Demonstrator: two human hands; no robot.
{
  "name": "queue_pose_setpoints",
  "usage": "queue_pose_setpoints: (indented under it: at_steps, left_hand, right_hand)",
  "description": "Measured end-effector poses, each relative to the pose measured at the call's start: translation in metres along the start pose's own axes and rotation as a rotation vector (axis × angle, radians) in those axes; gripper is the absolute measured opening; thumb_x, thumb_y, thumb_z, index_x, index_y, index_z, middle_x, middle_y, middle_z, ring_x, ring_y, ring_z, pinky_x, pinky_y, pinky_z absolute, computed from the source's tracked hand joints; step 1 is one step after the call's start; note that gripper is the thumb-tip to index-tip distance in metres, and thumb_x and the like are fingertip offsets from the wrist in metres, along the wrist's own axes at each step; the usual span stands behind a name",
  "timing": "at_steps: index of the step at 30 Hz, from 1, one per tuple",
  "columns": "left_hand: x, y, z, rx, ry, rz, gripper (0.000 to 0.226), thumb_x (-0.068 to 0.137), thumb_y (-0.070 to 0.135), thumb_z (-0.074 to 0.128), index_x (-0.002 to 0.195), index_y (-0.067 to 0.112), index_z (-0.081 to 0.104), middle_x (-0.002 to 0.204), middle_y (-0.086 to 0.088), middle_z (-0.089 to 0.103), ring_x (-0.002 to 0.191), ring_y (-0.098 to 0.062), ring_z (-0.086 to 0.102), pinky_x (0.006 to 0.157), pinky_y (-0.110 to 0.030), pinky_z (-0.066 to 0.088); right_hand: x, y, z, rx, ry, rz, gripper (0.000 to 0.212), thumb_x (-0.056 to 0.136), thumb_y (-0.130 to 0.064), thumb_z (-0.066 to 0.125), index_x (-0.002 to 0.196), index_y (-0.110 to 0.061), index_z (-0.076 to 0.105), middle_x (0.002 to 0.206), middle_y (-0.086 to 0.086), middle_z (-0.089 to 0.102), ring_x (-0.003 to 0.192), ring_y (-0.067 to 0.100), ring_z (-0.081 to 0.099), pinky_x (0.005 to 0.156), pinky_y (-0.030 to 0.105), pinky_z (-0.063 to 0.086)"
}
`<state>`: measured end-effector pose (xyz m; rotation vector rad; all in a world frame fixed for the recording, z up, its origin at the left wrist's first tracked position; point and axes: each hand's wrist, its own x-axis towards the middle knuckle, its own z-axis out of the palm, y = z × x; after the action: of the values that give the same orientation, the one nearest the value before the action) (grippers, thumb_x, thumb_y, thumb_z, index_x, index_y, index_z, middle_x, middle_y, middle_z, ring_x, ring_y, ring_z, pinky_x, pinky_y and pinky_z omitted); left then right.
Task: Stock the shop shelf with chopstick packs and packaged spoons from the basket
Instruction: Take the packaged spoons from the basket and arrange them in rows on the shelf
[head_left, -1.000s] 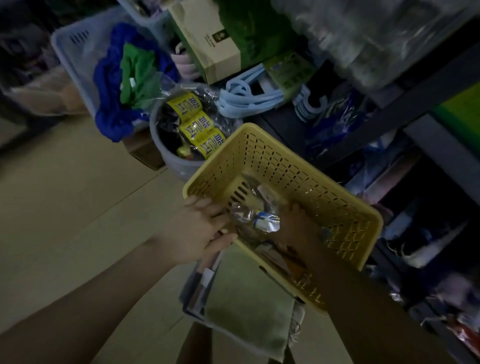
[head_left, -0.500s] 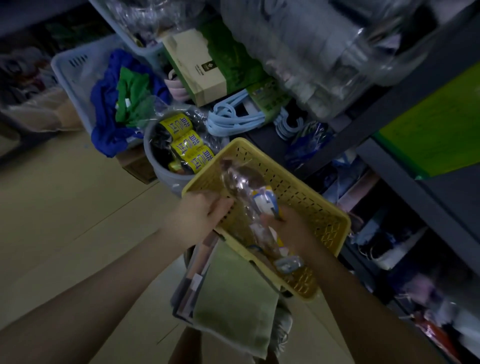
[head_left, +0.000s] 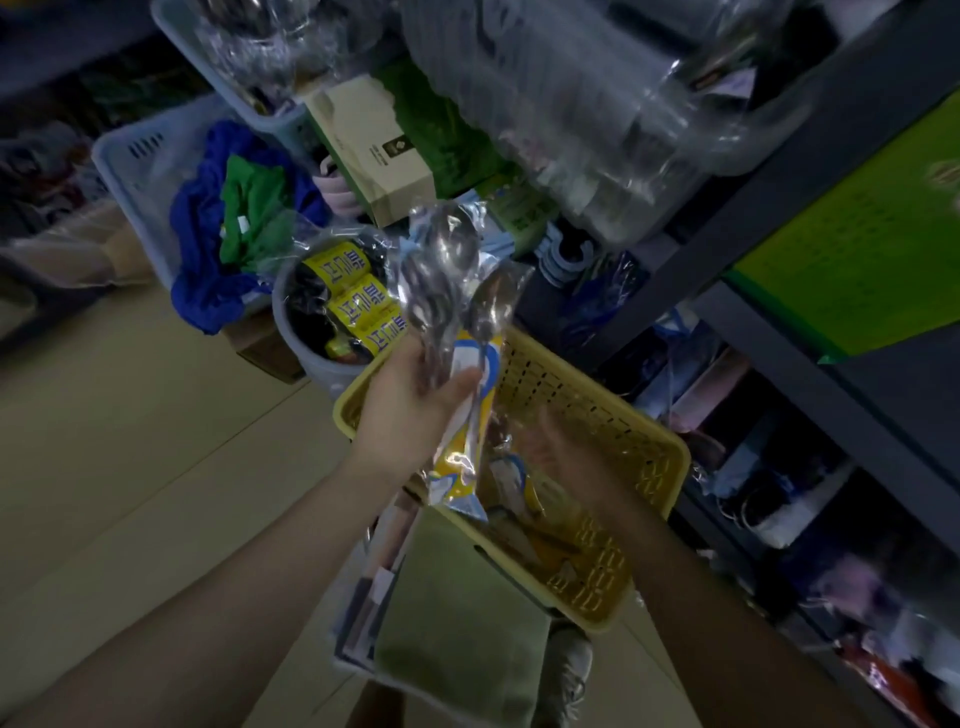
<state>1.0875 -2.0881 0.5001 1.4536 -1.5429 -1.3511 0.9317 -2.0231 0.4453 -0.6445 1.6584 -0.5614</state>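
Two hands over a yellow basket.
The left hand pinches a spoon pack; the right hand is spread, empty.

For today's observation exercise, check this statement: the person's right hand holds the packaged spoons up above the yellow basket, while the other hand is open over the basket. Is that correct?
Not quite. The head view shows the left hand, not the right, holding the packaged spoons up above the yellow basket. The right hand is the one that is open over the basket.
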Motion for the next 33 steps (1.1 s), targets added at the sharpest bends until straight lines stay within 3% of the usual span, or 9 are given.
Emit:
queue_pose_setpoints:
  at_steps: [3, 6, 9, 11, 14, 17, 22, 28, 33]
  left_hand:
    - [0.007, -0.008, -0.015, 0.174, 0.042, 0.117, 0.019, 0.085, 0.022, 0.063, 0.083, 0.015, 0.045, 0.06, 0.004, 0.041, 0.052, -0.003, 0.04, 0.049, -0.016, 0.03]
    - [0.013, -0.006, -0.027, 0.351, 0.086, 0.24, 0.019, 0.085, 0.024, 0.062, 0.092, 0.015, 0.048, 0.054, 0.009, 0.039, 0.048, 0.002, 0.044, 0.045, -0.012, 0.03]
    - [0.019, -0.006, -0.038, 0.535, 0.019, 0.428, 0.018, 0.086, 0.025, 0.06, 0.095, 0.015, 0.049, 0.065, 0.004, 0.056, 0.059, -0.005, 0.058, 0.051, -0.02, 0.041]
    - [0.021, -0.011, -0.043, 0.64, -0.052, 0.53, 0.019, 0.086, 0.027, 0.056, 0.099, 0.015, 0.051, 0.077, -0.005, 0.062, 0.069, -0.024, 0.062, 0.053, -0.03, 0.046]
    - [0.02, -0.015, -0.045, 0.707, -0.144, 0.646, 0.017, 0.086, 0.03, 0.048, 0.101, 0.022, 0.045, 0.078, -0.005, 0.064, 0.071, -0.016, 0.056, 0.053, -0.022, 0.041]
    - [0.02, -0.021, -0.045, 0.78, -0.228, 0.694, 0.024, 0.087, 0.033, 0.043, 0.107, 0.022, 0.047, 0.08, -0.005, 0.067, 0.068, -0.023, 0.064, 0.05, -0.025, 0.046]
    - [0.023, -0.026, -0.038, 0.819, -0.28, 0.754, 0.036, 0.086, 0.033, 0.042, 0.108, 0.014, 0.062, 0.078, -0.002, 0.069, 0.062, -0.023, 0.066, 0.046, -0.025, 0.047]
    - [0.022, -0.042, -0.035, 0.795, -0.342, 0.708, 0.032, 0.089, 0.036, 0.04, 0.115, 0.02, 0.05, 0.083, -0.005, 0.069, 0.063, -0.025, 0.066, 0.046, -0.033, 0.053]
    - [0.015, -0.044, -0.038, 0.821, -0.364, 0.66, 0.029, 0.088, 0.036, 0.041, 0.111, 0.021, 0.05, 0.077, -0.004, 0.069, 0.058, -0.023, 0.065, 0.043, -0.028, 0.048]
  right_hand:
    - [0.022, 0.038, 0.008, -0.365, -0.035, 0.152, 0.034, 0.086, -0.044, 0.058, 0.101, -0.013, 0.059, 0.091, 0.0, 0.06, 0.081, 0.01, 0.058, 0.066, 0.025, 0.045]
    - [0.036, 0.064, 0.029, -0.67, -0.13, 0.2, 0.101, 0.054, -0.065, 0.07, 0.135, -0.011, 0.041, 0.131, 0.01, 0.053, 0.119, 0.025, 0.054, 0.096, 0.035, 0.047]
    - [0.042, 0.064, 0.039, -0.796, -0.07, 0.188, 0.119, 0.064, -0.055, 0.076, 0.149, -0.007, 0.008, 0.154, 0.017, 0.021, 0.139, 0.031, 0.03, 0.11, 0.038, 0.033]
    - [0.044, 0.06, 0.042, -0.843, -0.053, 0.183, 0.118, 0.069, -0.049, 0.075, 0.149, -0.005, -0.001, 0.156, 0.018, 0.013, 0.141, 0.032, 0.024, 0.112, 0.039, 0.029]
    - [0.046, 0.06, 0.049, -0.697, -0.076, 0.197, 0.111, 0.069, -0.033, 0.08, 0.148, -0.006, 0.007, 0.15, 0.017, 0.03, 0.135, 0.031, 0.037, 0.107, 0.034, 0.035]
    - [0.041, 0.058, 0.051, -0.623, -0.078, 0.218, 0.094, 0.072, -0.024, 0.078, 0.144, -0.006, 0.02, 0.14, 0.016, 0.043, 0.127, 0.03, 0.045, 0.102, 0.033, 0.039]
    - [0.033, 0.049, 0.048, -0.708, -0.136, 0.194, 0.073, 0.086, -0.017, 0.064, 0.143, -0.002, 0.021, 0.14, 0.018, 0.042, 0.129, 0.031, 0.043, 0.102, 0.031, 0.037]
    - [0.03, 0.066, 0.048, -0.583, -0.255, 0.204, 0.074, 0.086, -0.016, 0.061, 0.147, -0.013, 0.019, 0.141, 0.011, 0.043, 0.128, 0.027, 0.045, 0.107, 0.036, 0.038]
    - [0.026, 0.05, 0.035, -0.29, -0.321, 0.234, 0.037, 0.084, -0.005, 0.062, 0.12, -0.01, 0.055, 0.11, 0.011, 0.064, 0.102, 0.024, 0.06, 0.09, 0.037, 0.05]
